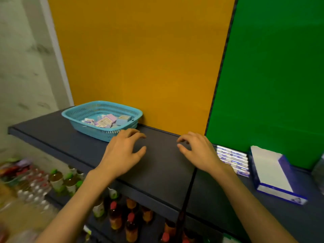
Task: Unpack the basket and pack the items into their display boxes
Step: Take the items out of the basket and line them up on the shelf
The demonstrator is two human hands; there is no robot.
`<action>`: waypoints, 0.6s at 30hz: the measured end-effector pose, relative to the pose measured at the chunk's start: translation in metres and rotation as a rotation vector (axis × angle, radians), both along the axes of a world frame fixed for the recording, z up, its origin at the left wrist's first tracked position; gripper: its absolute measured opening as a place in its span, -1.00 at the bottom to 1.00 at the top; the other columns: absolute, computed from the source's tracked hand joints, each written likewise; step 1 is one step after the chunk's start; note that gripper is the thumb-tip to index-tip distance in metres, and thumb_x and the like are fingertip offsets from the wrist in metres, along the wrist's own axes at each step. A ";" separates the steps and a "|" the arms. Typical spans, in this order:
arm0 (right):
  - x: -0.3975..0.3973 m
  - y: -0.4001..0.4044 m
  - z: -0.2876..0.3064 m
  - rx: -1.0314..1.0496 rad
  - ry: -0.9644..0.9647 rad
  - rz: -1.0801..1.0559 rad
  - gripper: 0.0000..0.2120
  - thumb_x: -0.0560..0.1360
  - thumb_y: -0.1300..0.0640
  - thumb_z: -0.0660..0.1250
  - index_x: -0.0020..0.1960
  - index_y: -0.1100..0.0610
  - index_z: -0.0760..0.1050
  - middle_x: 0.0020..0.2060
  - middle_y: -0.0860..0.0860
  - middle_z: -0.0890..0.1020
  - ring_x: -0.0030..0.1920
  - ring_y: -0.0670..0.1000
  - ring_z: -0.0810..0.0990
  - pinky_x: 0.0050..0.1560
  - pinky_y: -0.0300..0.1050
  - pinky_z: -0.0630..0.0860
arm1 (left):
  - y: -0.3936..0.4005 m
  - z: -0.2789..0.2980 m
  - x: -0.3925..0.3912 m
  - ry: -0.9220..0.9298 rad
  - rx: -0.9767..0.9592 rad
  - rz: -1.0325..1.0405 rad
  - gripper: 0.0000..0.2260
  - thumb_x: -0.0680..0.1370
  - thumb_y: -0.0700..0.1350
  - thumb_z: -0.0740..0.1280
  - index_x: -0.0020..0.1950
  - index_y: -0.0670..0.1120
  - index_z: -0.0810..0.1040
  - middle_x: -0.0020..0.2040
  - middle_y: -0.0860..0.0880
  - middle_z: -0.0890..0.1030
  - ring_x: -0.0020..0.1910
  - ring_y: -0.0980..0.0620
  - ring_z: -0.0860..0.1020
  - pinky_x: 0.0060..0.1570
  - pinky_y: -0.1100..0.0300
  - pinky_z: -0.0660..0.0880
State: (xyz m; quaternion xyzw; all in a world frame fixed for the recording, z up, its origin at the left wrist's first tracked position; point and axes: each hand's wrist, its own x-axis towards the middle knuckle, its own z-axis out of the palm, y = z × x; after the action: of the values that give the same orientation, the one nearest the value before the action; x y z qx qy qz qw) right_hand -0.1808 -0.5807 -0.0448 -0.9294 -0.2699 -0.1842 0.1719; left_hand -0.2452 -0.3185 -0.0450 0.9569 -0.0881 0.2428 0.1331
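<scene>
A turquoise plastic basket (pixel 77 118) stands at the back left of the dark shelf (pixel 157 174), with several small purple, blue and white packs (pixel 107 120) inside. My left hand (pixel 122 151) hovers just right of the basket, fingers loosely curled, holding nothing. My right hand (pixel 198 151) is a little to the right, also loosely curled and holding nothing. At the right, a flat display box (pixel 233 159) holds rows of small blue-and-white packs. Beside it lies a bigger white and blue display box (pixel 273 174).
An orange panel (pixel 140 58) and a green panel (pixel 271 76) back the shelf. Bottles (pixel 115 216) with red and green caps fill the lower shelves below the front edge. A clear container (pixel 320 172) shows at the far right edge.
</scene>
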 end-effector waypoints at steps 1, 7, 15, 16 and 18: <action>0.000 0.020 0.005 0.006 -0.009 0.035 -0.83 0.60 -0.06 0.28 0.15 -0.06 0.55 0.00 -0.10 0.56 0.07 -0.02 0.52 0.05 -0.04 0.41 | 0.015 0.003 -0.004 -0.017 -0.001 0.037 -0.66 0.56 0.15 0.33 0.31 0.10 0.53 0.29 0.07 0.49 0.29 -0.01 0.44 0.17 -0.02 0.48; -0.005 0.137 0.023 0.039 -0.057 0.182 -0.81 0.59 -0.06 0.29 0.17 -0.08 0.55 0.05 -0.15 0.56 0.10 -0.09 0.51 0.12 -0.04 0.47 | 0.122 0.009 -0.038 -0.037 -0.046 0.235 -0.63 0.56 0.16 0.32 0.34 0.11 0.51 0.33 0.06 0.51 0.26 -0.01 0.45 0.14 -0.03 0.50; -0.003 0.290 0.032 0.049 -0.044 0.222 -0.83 0.57 -0.04 0.33 0.14 -0.05 0.57 0.07 -0.11 0.59 0.09 -0.04 0.54 -0.01 -0.08 0.43 | 0.276 0.011 -0.068 0.024 -0.046 0.321 -0.62 0.57 0.23 0.26 0.36 0.18 0.46 0.33 0.08 0.50 0.27 0.01 0.46 0.18 -0.03 0.50; -0.003 0.306 0.032 0.049 -0.040 0.214 -0.83 0.58 -0.04 0.33 0.14 -0.05 0.57 0.06 -0.11 0.59 0.09 -0.05 0.54 -0.03 -0.10 0.39 | 0.294 0.012 -0.070 0.022 -0.044 0.322 -0.62 0.57 0.23 0.25 0.36 0.18 0.46 0.33 0.08 0.50 0.27 0.01 0.46 0.17 -0.02 0.50; -0.003 0.336 0.033 0.039 -0.030 0.190 -0.85 0.58 -0.03 0.33 0.12 -0.05 0.57 0.04 -0.11 0.58 0.07 -0.05 0.53 -0.07 -0.11 0.34 | 0.328 0.014 -0.072 0.020 -0.055 0.310 -0.62 0.57 0.22 0.25 0.36 0.18 0.46 0.33 0.08 0.50 0.29 0.00 0.45 0.16 -0.03 0.51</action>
State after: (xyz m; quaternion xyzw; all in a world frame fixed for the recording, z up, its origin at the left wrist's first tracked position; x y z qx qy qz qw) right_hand -0.1840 -0.2448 -0.0114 -0.8933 -0.3556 -0.1860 0.2024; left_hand -0.3169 0.0092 -0.0315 0.9573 0.0688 0.2533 0.1213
